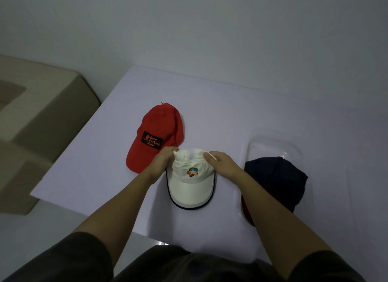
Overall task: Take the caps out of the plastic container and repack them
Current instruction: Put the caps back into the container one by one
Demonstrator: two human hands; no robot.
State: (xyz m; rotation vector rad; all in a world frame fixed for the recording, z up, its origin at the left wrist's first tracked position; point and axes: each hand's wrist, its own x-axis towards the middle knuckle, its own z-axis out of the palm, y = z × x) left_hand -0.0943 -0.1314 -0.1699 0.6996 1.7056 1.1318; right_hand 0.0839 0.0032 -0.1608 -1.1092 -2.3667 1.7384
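Note:
A white cap (192,185) with a colourful logo and a dark-edged brim lies on the white table (231,105), brim toward me. My left hand (162,158) pinches the left back edge of its crown. My right hand (219,161) pinches the right back edge. A red cap (156,134) with a black patch lies flat to the left, just beyond my left hand. A navy cap (277,178) with a red underbrim sits in the clear plastic container (273,143) at the right, partly hidden by my right forearm.
The table's left edge runs diagonally past the red cap, and its near edge lies just in front of my body. A beige sofa (42,113) stands on the left beyond the table. A plain wall closes off the far side.

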